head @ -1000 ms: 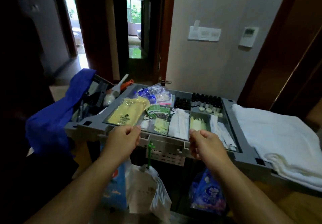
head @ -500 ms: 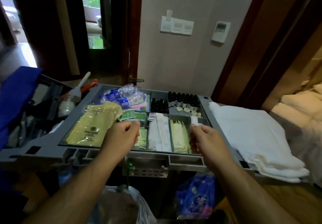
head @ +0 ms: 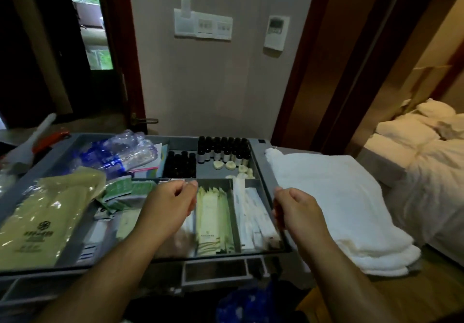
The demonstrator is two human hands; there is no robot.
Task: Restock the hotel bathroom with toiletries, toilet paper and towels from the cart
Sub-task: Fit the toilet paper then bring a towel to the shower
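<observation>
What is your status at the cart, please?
Left hand, right hand loosely curled, empty, over tray. Towels untouched. Nothing blocking.

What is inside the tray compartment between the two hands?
That compartment holds pale green sachets, stacked on edge and overlapping. Only the top ones show; anything under them is covered. The left hand hides part of the neighbouring section.

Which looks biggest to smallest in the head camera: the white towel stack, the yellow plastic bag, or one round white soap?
1. Folded white towel stack
2. Flat yellow plastic bag, though being nearer the camera enlarges it
3. Round white soap, by far smallest
</observation>
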